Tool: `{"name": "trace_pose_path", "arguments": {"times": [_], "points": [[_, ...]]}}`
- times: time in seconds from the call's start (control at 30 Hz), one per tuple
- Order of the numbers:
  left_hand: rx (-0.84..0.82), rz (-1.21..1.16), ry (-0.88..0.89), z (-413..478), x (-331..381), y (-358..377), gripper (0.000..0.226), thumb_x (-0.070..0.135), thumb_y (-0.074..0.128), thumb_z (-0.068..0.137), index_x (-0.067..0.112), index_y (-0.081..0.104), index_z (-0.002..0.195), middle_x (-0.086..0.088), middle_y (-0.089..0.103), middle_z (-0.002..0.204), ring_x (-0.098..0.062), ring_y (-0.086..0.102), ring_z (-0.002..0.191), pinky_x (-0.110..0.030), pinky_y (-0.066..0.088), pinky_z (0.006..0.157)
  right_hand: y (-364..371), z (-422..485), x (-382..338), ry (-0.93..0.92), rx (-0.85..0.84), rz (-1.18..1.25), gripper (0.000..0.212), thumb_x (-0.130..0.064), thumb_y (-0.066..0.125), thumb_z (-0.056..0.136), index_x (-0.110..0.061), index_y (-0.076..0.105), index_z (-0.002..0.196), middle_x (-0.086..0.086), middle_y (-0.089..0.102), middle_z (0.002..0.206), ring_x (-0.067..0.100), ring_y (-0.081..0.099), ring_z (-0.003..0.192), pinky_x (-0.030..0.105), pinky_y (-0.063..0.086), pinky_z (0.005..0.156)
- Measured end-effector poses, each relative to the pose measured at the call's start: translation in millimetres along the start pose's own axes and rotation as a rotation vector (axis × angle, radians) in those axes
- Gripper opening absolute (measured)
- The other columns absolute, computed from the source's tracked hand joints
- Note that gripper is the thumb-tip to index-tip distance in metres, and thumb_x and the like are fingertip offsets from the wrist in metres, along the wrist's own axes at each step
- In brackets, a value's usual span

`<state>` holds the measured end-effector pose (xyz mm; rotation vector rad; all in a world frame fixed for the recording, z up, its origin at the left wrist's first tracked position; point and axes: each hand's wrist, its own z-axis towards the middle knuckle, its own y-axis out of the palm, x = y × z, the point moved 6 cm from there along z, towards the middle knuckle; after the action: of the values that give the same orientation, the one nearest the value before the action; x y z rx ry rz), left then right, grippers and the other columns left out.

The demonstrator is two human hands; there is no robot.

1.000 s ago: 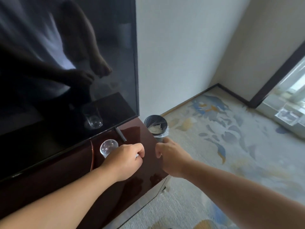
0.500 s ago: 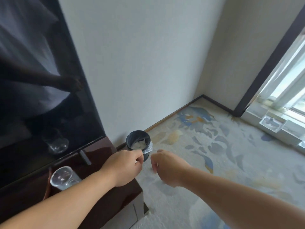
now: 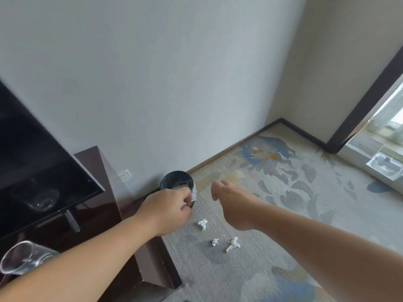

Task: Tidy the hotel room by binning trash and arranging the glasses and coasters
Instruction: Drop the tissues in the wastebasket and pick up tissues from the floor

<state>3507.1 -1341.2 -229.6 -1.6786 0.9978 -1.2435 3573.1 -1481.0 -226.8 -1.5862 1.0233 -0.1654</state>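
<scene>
Left hand [image 3: 168, 209] is at the near rim of the bin [image 3: 169, 180], its grip clamped on a white tissue scrap [image 3: 183, 203]. Right hand [image 3: 229, 202] hangs beside it, fingers loosely curled and holding nothing.

Recommendation: carry the scrap past the rim to mid-opening before release, since three floor scraps [image 3: 202, 224] lie on the carpet [image 3: 283, 214] just short.

Since half a second ago, the left hand has left the tabletop [image 3: 104, 216] edge. The glass [image 3: 19, 258] now sits far lower-left.

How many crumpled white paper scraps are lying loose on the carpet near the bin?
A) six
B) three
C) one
B: three crumpled paper scraps lie apart on the carpet, just in front of the black bin.
</scene>
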Motion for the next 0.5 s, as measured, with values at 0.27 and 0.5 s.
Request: {"name": "trace_pose_path", "arguments": {"times": [0.27, 0.5], "points": [[0.009, -0.127, -0.007, 98.0, -17.7, -0.9, 0.006, 0.025, 0.048, 0.085, 0.029, 0.046, 0.089, 0.011, 0.047, 0.085, -0.017, 0.049, 0.082, -0.030, 0.038, 0.069, -31.1, 71.3, 24.6, -0.016, -0.087, -0.072, 0.043, 0.015, 0.034, 0.080, -0.011, 0.049, 0.111, 0.001, 0.035, 0.117, 0.018, 0.050, 0.071, 0.021, 0.037, 0.049], [0.037, -0.123, -0.072, 161.3, -37.1, -14.8, 0.014, 0.006, 0.038, 0.085, 0.019, 0.041, 0.090, 0.001, 0.046, 0.096, -0.021, 0.045, 0.089, -0.032, 0.036, 0.073, -70.6, 138.7, 50.0, -0.012, -0.094, -0.066, 0.054, 0.014, 0.033, 0.081, -0.022, 0.048, 0.119, -0.003, 0.038, 0.120, 0.013, 0.052, 0.079, 0.024, 0.046, 0.057]]}}
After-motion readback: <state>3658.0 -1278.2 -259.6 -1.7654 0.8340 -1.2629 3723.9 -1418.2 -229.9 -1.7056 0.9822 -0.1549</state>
